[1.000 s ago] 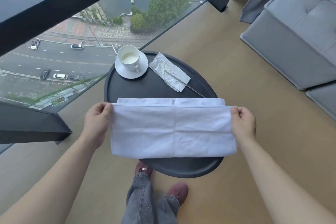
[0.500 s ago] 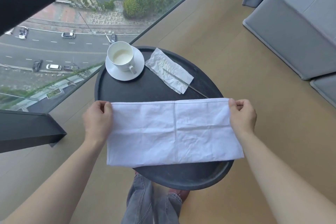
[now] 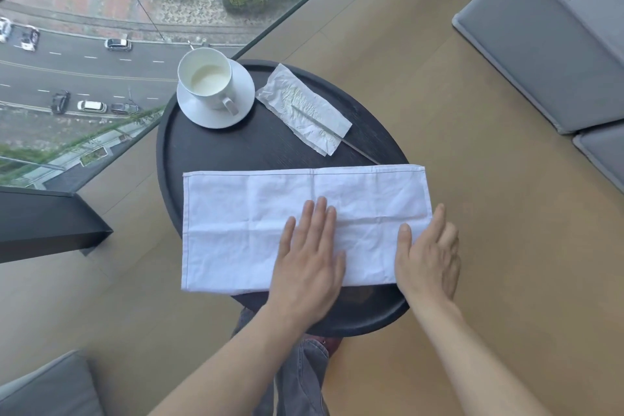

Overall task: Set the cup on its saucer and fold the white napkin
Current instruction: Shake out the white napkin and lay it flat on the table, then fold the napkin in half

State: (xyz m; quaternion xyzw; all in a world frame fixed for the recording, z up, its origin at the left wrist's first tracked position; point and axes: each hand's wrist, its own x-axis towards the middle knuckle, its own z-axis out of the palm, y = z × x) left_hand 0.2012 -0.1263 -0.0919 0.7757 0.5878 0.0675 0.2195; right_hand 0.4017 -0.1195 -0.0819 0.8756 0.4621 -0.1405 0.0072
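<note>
Head view: left hand (image 3: 309, 267) flat, fingers spread, pressing the white napkin (image 3: 243, 229) — right hand (image 3: 427, 260) loose at its right edge.

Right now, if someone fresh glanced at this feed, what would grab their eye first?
The white napkin, folded into a long band across the near half of the round black table, with the left hand flat on it and the right hand at its right end. Behind it, the cup sits on its saucer at the table's far left, beside the glass wall over the street.
</note>
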